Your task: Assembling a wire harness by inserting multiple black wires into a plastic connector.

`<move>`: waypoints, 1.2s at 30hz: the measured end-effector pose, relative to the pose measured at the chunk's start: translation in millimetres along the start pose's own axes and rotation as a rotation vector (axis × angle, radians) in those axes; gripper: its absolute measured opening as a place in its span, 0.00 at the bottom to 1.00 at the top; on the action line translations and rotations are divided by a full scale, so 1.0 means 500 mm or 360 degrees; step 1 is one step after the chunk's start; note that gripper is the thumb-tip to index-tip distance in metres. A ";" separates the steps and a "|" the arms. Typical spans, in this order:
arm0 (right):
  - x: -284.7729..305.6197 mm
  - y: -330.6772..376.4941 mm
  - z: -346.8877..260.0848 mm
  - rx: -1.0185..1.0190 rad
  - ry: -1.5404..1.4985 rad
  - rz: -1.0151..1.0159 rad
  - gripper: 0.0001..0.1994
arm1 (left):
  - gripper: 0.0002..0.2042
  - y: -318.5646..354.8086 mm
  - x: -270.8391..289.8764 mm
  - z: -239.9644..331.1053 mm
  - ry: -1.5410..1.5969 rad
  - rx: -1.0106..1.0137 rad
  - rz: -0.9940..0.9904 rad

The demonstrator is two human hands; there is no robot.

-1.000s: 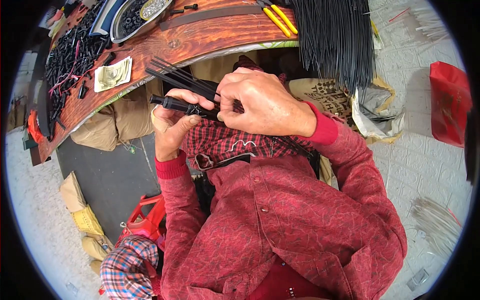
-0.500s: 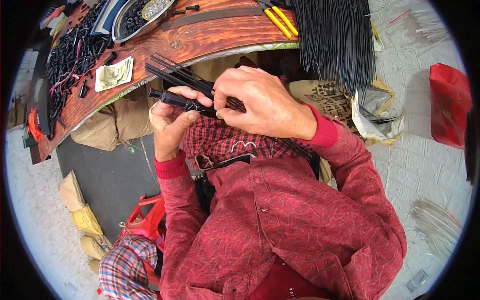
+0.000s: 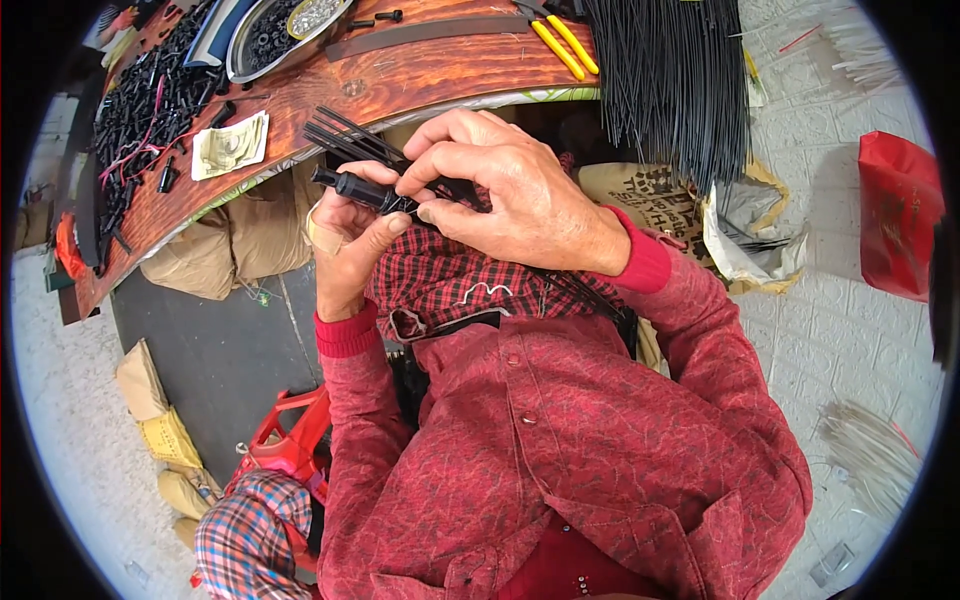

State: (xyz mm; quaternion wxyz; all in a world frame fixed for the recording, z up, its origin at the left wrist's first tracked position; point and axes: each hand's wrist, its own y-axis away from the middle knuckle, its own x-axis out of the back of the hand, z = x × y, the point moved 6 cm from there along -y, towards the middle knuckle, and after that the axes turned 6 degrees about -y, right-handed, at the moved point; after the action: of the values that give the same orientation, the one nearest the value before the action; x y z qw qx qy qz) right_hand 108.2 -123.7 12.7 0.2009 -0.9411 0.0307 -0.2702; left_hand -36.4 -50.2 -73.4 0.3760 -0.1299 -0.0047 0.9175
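My left hand (image 3: 345, 245), with a beige plaster on it, is closed around a black tubular fitting (image 3: 358, 189) between thumb and fingers. Fine wire-like strands show at the fitting's inner end. My right hand (image 3: 530, 190) is closed in a pinch right beside that end; what its fingertips grip is too small to make out. Behind the fitting runs a loose bundle of thin black rods (image 3: 338, 132), their tips pointing up and left. The right hand covers the bundle's middle. Red-black checked cloth (image 3: 465, 265) lies beneath both hands.
The wooden table (image 3: 440, 75) curves across the top, holding a heap of black fittings (image 3: 140, 120), a metal tray (image 3: 240, 65), yellow-handled pliers (image 3: 565, 48) and paper notes (image 3: 230, 147). Long black rods (image 3: 670, 90) hang over its right end. A red bag (image 3: 900, 215) stands at right.
Both hands and the fitting have shifted slightly right. My right fingers have spread a little and moved closer to the fitting's inner end.
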 end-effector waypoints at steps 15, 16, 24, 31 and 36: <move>-0.003 0.011 0.013 -0.0086 -0.0105 0.0048 0.07 | 0.18 0.000 -0.008 -0.005 0.0027 0.0074 -0.0031; -0.002 0.013 0.015 -0.0086 -0.0105 0.0048 0.07 | 0.18 -0.001 -0.009 -0.005 0.0031 0.0068 -0.0020; -0.009 0.029 0.039 -0.0172 -0.0128 0.0021 0.06 | 0.18 -0.003 -0.024 0.005 -0.0025 0.0060 -0.0098; -0.012 0.031 0.041 -0.0186 -0.0150 0.0057 0.05 | 0.17 -0.003 -0.023 0.000 -0.0030 0.0044 -0.0120; -0.012 0.032 0.044 -0.0215 -0.0115 0.0057 0.05 | 0.17 -0.002 -0.024 -0.003 -0.0006 0.0064 -0.0114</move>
State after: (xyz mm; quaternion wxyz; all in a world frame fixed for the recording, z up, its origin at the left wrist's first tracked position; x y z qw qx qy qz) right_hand 115.1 -129.3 -13.7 0.1427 -0.9609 0.0586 -0.2299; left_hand -27.2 -57.6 -71.9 0.4110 -0.1204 0.0084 0.9036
